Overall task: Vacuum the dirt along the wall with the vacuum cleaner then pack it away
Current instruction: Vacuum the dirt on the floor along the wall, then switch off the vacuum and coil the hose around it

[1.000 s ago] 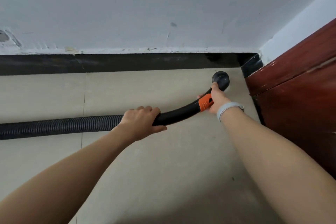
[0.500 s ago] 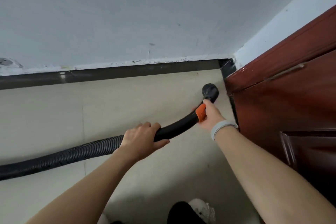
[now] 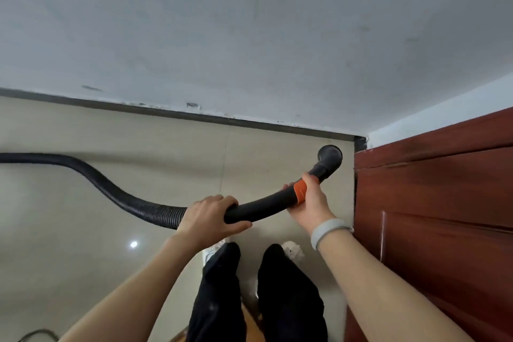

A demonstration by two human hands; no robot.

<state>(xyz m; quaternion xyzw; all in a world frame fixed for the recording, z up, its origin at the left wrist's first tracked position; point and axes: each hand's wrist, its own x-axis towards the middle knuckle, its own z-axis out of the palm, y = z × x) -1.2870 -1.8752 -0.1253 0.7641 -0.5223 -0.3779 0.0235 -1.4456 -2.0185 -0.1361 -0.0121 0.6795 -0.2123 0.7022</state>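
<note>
Standing before white wall [image 3: 249, 36] and red-brown door [image 3: 444, 216]. Holding black vacuum hose [image 3: 111, 189] above beige floor [image 3: 69, 244], near corner: left hand [image 3: 211, 216] gripping smooth tube, right hand [image 3: 311, 200] gripping orange collar [image 3: 300, 191], round nozzle [image 3: 329, 157] pointing toward baseboard [image 3: 249, 121].

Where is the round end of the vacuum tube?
In the head view, the round nozzle sits at right, in the corner beside the red door, just beyond the right hand.

arms bare | grey wristband [image 3: 330, 232] right wrist | black trousers [image 3: 288, 297] | white shoes [image 3: 293, 250]
</note>
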